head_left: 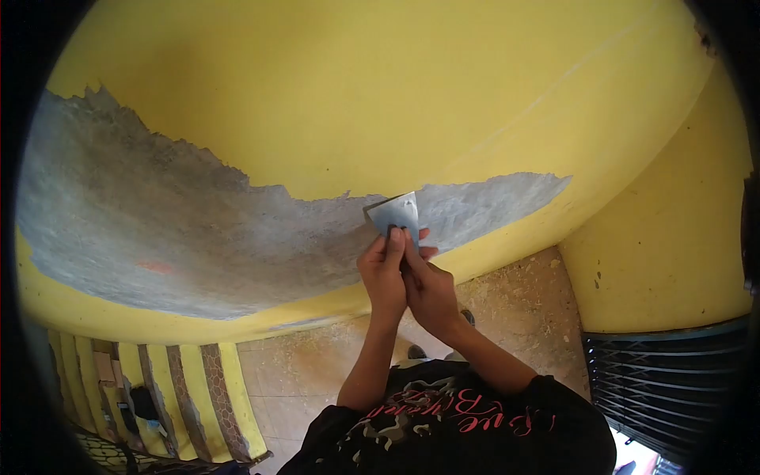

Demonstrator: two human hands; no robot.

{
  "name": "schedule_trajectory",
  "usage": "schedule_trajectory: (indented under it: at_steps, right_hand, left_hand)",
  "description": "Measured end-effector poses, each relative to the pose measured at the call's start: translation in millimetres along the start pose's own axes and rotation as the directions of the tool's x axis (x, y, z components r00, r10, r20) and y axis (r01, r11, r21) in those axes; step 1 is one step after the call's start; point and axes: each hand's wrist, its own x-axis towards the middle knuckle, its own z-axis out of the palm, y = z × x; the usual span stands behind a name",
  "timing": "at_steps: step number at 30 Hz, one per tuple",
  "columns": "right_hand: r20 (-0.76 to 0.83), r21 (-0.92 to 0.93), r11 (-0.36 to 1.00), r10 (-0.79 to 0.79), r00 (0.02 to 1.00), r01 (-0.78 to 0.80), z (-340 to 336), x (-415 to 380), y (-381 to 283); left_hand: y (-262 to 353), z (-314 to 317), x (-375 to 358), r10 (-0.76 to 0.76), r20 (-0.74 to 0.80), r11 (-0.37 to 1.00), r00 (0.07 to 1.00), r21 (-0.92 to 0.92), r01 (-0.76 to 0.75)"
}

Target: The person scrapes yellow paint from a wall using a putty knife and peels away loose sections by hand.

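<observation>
Both hands grip one metal scraper [394, 212], its flat blade pressed against the wall at the edge of the yellow paint [356, 111]. My left hand [383, 269] wraps the handle, with a finger stretched up along the blade. My right hand [427, 289] clasps over it from the right. A wide patch of bare grey plaster [174, 229] spreads left of the blade, and a narrower grey strip [491, 198] runs to its right.
A second yellow wall [673, 237] meets the first at a corner on the right, above a dark metal grille [665, 372]. The dusty tiled floor [522, 309] lies below. Yellow striped stair steps [182, 396] descend at lower left. I wear a black printed shirt [459, 419].
</observation>
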Motion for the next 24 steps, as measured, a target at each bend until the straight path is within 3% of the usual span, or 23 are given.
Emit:
schedule_trajectory:
  at_steps: [6, 14, 16, 19, 24]
  right_hand:
    - [0.053, -0.080, 0.993, 0.092, 0.994, -0.088, -8.5, 2.0, 5.3]
    - [0.029, -0.035, 0.995, 0.094, 0.995, -0.093, -9.6, 0.8, -14.0]
    - [0.031, -0.050, 0.991, 0.123, 0.992, -0.121, -10.0, -1.9, -22.0]
    - [0.002, -0.041, 0.993, 0.108, 0.994, -0.107, -3.5, -6.2, -16.3]
    - [-0.020, -0.014, 0.994, 0.109, 0.994, -0.110, -2.3, -0.5, -28.1]
  left_hand:
    - [-3.1, 3.1, 7.9, -0.020, 0.018, 0.999, 1.000, -0.031, 0.021]
    - [-4.5, 2.4, 1.5, -0.054, -0.023, 0.997, 0.998, -0.062, 0.052]
    - [17.7, 7.6, 0.4, -0.022, 0.019, 1.000, 1.000, 0.013, 0.022]
    - [-6.3, -7.5, -0.2, -0.027, 0.040, 1.000, 0.999, 0.008, 0.026]
    - [15.0, -1.8, 0.1, -0.054, 0.049, 0.999, 0.997, 0.009, 0.053]
